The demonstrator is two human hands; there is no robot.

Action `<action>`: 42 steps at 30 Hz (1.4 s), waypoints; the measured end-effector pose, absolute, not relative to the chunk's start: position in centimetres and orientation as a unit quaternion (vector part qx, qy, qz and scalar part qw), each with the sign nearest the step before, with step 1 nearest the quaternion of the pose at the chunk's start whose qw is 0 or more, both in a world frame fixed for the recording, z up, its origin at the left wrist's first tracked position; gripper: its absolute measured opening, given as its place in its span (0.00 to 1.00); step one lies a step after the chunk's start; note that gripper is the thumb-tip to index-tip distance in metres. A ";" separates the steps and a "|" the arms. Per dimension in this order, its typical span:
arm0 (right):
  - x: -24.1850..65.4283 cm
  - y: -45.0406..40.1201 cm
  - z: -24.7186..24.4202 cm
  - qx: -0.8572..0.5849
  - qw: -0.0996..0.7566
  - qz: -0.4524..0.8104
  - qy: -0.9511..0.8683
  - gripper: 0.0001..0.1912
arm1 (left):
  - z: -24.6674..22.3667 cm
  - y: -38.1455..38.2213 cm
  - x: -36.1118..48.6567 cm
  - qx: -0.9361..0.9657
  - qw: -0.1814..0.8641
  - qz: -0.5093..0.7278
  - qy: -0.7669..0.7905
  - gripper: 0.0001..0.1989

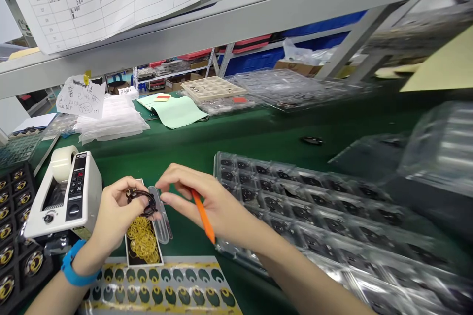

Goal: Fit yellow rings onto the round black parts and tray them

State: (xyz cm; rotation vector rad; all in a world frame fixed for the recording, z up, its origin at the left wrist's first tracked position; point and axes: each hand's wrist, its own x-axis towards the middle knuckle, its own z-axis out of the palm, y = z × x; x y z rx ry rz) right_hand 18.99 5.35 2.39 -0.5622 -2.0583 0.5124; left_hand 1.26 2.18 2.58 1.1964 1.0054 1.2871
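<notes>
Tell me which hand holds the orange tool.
The right hand: the orange tool angles from its grip, while the left hand holds a dark ring-shaped part.

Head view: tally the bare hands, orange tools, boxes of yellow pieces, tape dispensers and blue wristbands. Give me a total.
Bare hands: 2 (left hand, right hand)
Orange tool: 1
Box of yellow pieces: 1
Tape dispenser: 1
Blue wristband: 1
Total: 6
</notes>
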 end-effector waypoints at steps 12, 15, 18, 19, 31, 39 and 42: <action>18.3 5.1 1.5 -0.179 0.423 0.223 -0.860 0.08 | 2.8 1.9 1.3 0.593 0.425 0.511 0.455 0.03; 18.0 5.2 1.4 -0.208 0.411 0.255 -0.850 0.12 | 2.8 2.0 1.3 0.591 0.425 0.511 0.458 0.03; 18.2 5.4 1.4 -0.223 0.385 0.282 -0.850 0.12 | 2.7 2.2 1.2 0.561 0.446 0.529 0.454 0.03; 18.3 5.5 1.4 -0.224 0.376 0.289 -0.852 0.11 | 2.6 2.3 1.2 0.547 0.457 0.537 0.452 0.05; 17.7 6.8 0.5 -0.227 0.362 0.535 -0.729 0.25 | 1.6 2.7 0.9 0.503 0.478 0.557 0.457 0.11; 17.5 6.6 0.3 -0.228 0.375 0.543 -0.716 0.27 | 1.8 3.0 0.5 0.503 0.503 0.548 0.440 0.11; 17.5 6.6 0.4 -0.225 0.373 0.543 -0.718 0.27 | 1.9 3.1 0.4 0.493 0.525 0.538 0.438 0.11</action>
